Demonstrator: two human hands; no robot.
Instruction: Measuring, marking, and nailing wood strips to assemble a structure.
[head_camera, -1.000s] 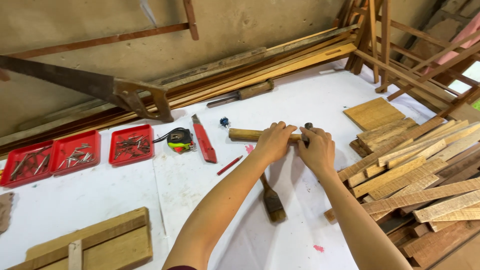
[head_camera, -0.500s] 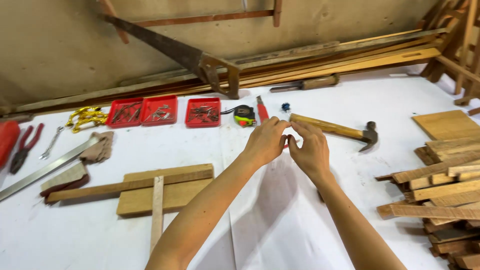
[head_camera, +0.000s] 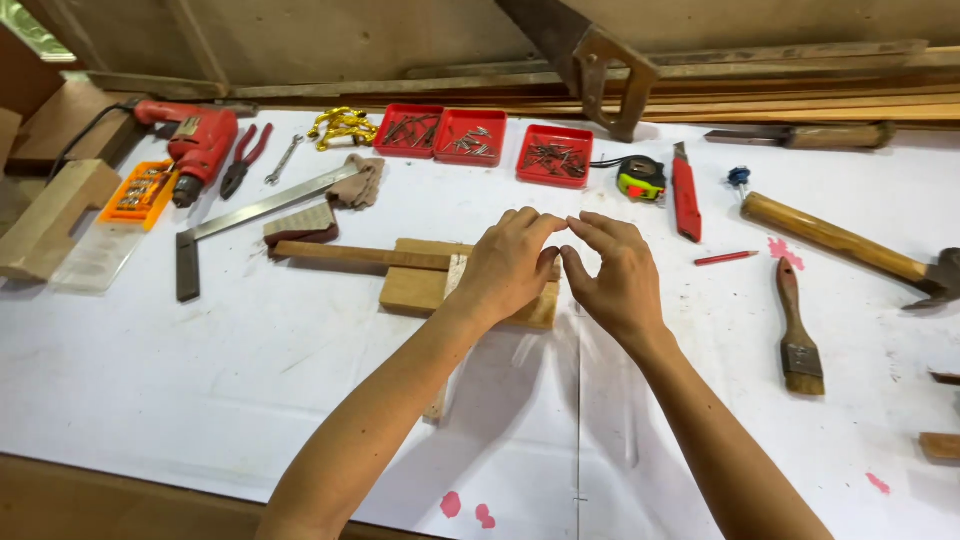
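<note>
The white-covered desk (head_camera: 250, 360) fills the view, with long timber strips (head_camera: 800, 95) stacked along its far edge and a handsaw (head_camera: 590, 55) leaning there. Nearer lie a red electric drill (head_camera: 195, 140), a steel try square (head_camera: 250, 215), a wooden-handled hammer (head_camera: 850, 245) and a paintbrush (head_camera: 798, 325) off to the right. At centre sits the joined wooden block (head_camera: 425, 285), a slat crossing it, partly under the hands. Left hand (head_camera: 505, 265) and right hand (head_camera: 615, 270) hover just above it, fingertips meeting; the fingers look pinched together, but whether something tiny sits between them I cannot tell. It reads as fine handling of a small piece over the block, so steadiness and a careful lowering would matter here. Beyond sit three red trays of nails (head_camera: 480, 140), a tape measure (head_camera: 640, 178), a red utility knife (head_camera: 684, 195) and a red pencil (head_camera: 727, 258).
</note>
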